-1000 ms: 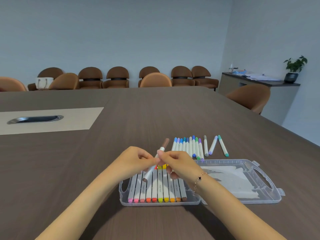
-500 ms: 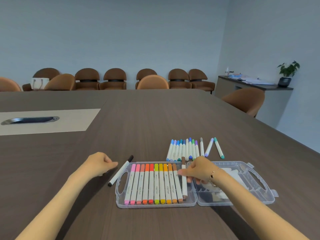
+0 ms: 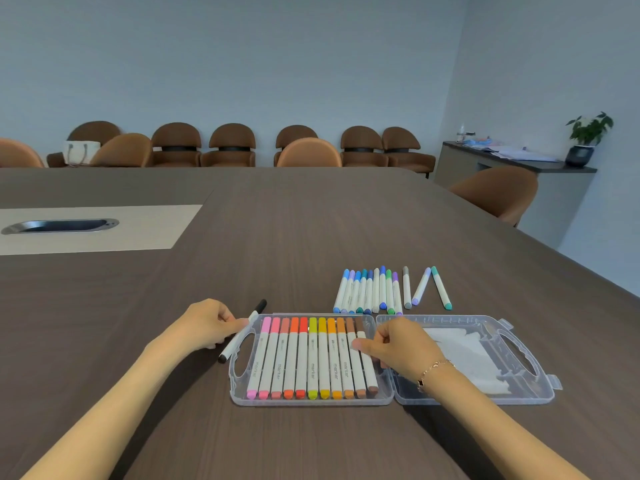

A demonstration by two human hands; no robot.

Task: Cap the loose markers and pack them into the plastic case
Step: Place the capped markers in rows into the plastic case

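While the left hand (image 3: 204, 323) lies at the lower centre-left of the frame, its fingers are seen curled, and the thumb and forefinger are closed on the white barrel of a black-capped marker (image 3: 242, 332). That marker is laid slantwise on the tabletop (image 3: 277, 230), just beside the left edge of the plastic case (image 3: 239, 372). The right hand (image 3: 398, 348) is held over the hinge of the case, at the lower centre-right; its fingers are loosely curled, and the thumb is pressed against the brown marker (image 3: 367, 362), the last at the right end of the packed row. Whether that marker is actually pinched cannot be told. A bracelet (image 3: 433, 370) is worn on the right wrist.

Eleven markers are counted in the left half of the case, running from pink through orange and yellow to brown. The open lid (image 3: 519, 344) is spread flat to the right, with a white sheet inside it. Above the case, in the right centre of the frame, a group of blue, green and purple markers (image 3: 367, 291) is laid on the tabletop, with three more (image 3: 422, 287) set apart to its right, well clear of both hands.
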